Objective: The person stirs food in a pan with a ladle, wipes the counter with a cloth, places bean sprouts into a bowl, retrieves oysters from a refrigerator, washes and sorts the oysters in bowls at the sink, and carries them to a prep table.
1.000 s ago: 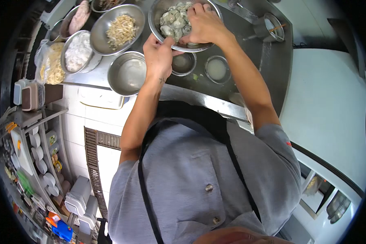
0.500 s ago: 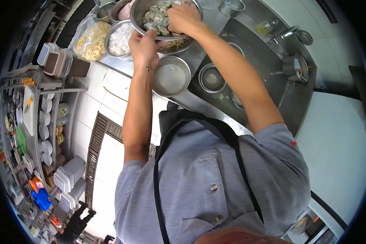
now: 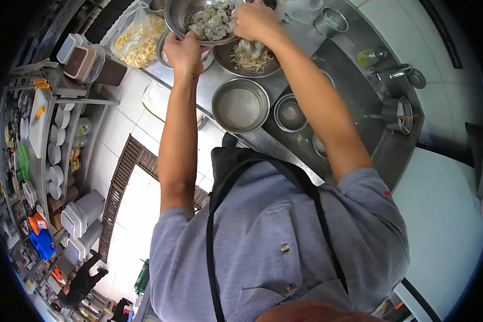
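Observation:
My left hand (image 3: 183, 53) grips the near rim of a metal colander (image 3: 180, 24), which holds a heap of greyish shucked oysters (image 3: 212, 21). To its right, my right hand (image 3: 256, 22) is closed, fingers curled downward and partly hidden, with oysters (image 3: 250, 48) directly beneath it. Those oysters hang over or rest on bean sprouts (image 3: 249, 63) in a metal bowl (image 3: 228, 65); I cannot tell how many are still in the fingers. Behind my left hand, another bowl (image 3: 162, 58) is mostly covered by the colander.
A bag of thick yellow noodles (image 3: 145, 40) lies left of the colander. Nearer me stands a metal pot (image 3: 240, 105). In the sink (image 3: 354, 102) at right are metal bowls (image 3: 291, 112) and a handled pot (image 3: 397, 117). Shelves (image 3: 72, 129) line the left; a person (image 3: 80, 284) is far off.
My right hand has come out of the colander with oysters and moved right, over the bean sprouts. The colander has shifted left with my left hand, uncovering more of the sprout bowl.

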{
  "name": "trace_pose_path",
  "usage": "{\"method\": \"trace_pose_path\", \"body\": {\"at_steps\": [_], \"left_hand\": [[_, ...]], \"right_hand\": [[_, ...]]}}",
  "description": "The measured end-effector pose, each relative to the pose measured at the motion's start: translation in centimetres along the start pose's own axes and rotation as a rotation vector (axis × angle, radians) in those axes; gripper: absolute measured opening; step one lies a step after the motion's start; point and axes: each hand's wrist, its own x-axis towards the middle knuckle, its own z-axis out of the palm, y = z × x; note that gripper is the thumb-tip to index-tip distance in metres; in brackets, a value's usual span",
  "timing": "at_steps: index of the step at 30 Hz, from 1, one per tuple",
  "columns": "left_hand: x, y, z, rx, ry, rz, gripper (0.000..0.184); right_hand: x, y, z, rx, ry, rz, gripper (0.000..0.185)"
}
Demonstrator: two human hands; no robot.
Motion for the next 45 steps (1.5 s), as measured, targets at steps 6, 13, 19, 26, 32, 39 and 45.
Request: {"method": "trace_pose_path", "body": {"at_steps": [6,13,19,26,32,39,45], "left_hand": [[0.3,0.4,-0.2,-0.106,0.007,0.102,0.019],[-0.7,1.0,0.1,-0.137,-0.034,0.139,0.019],[-1.3,1.6,0.4,-0.083,-0.070,0.085,0.024],[-0.8,0.7,-1.0,-0.146,-0.033,0.099,0.020],[-1.5,1.1,-0.8,-0.221,-0.019,0.066,0.019],[-3.0,1.3,0.1,-0.222,-0.021,0.051,0.018],[-3.6,1.0,-0.1,-0.238,-0.039,0.065,0.016]], "right_hand": [[-3.6,4.3,3.1,0.357,0.055,-0.066,0.013],[-2.0,3.8,-0.5,0.301,0.310,-0.156,0.008],[0.7,-0.4,-1.2,-0.022,0.176,-0.214,0.016],[-1.6,0.5,-4.6,0.058,0.164,-0.152,0.020],[-1.1,1.7,-3.8,0.194,0.110,-0.199,0.017],[0.9,-1.4,-1.3,0.222,0.211,-0.141,0.016],[1.2,-0.9,-0.9,0.272,0.137,-0.034,0.016]]}}
